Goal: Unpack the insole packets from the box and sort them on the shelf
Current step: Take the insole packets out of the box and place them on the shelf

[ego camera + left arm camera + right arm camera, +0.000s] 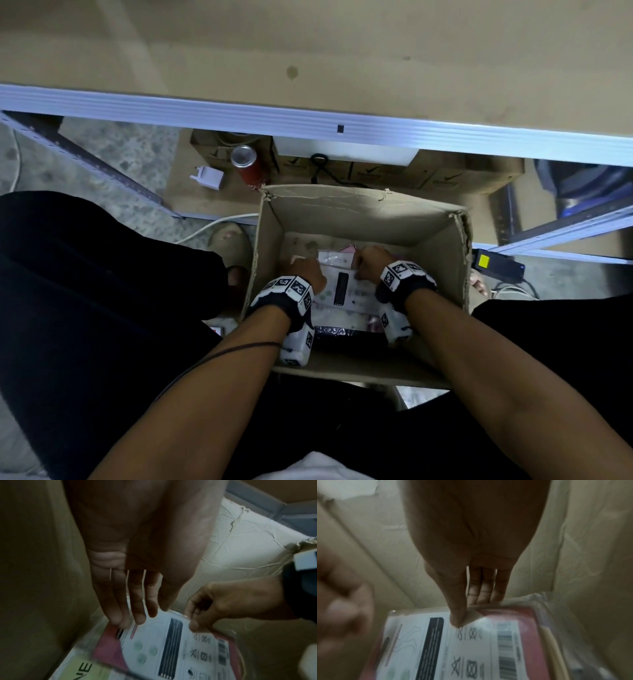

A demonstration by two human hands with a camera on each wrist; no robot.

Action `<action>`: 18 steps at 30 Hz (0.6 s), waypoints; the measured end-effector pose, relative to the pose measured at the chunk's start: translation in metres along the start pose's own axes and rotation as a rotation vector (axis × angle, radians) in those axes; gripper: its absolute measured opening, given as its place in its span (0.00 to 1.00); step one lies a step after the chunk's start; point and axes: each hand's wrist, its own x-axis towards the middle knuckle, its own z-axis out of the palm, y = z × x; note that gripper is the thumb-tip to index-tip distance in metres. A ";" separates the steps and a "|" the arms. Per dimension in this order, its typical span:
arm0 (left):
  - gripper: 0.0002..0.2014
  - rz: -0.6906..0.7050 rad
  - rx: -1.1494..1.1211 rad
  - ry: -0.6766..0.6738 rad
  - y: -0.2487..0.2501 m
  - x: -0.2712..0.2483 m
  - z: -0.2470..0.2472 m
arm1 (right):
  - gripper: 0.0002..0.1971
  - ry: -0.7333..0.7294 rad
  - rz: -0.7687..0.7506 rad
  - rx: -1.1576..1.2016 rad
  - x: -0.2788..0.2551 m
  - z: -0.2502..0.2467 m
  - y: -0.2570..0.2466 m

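The right hand [471,555] pinches the far edge of the top clear-wrapped pink-and-white insole packet [453,649], thumb above, fingers under. The left hand [137,561] reaches down with straight fingers, tips at the packet's left corner — holding nothing. The packet lies on others inside the open brown cardboard box [342,212]. Best to slide the left fingers beneath first — slippery film could drag neighbouring packets along.
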 end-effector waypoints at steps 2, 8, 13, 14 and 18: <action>0.20 0.006 0.023 -0.010 0.001 0.003 0.004 | 0.10 0.029 0.012 0.043 -0.005 -0.008 0.006; 0.18 0.066 0.180 -0.121 -0.003 0.009 0.013 | 0.09 0.183 0.033 0.111 -0.021 -0.031 0.010; 0.23 0.153 0.284 -0.116 -0.009 0.019 0.025 | 0.12 0.279 0.075 0.125 -0.035 -0.039 0.013; 0.22 0.160 0.288 -0.077 -0.007 0.021 0.027 | 0.12 0.288 0.076 0.129 -0.038 -0.038 0.014; 0.29 0.221 0.257 0.033 -0.001 0.029 0.032 | 0.08 0.357 0.107 0.162 -0.046 -0.037 0.018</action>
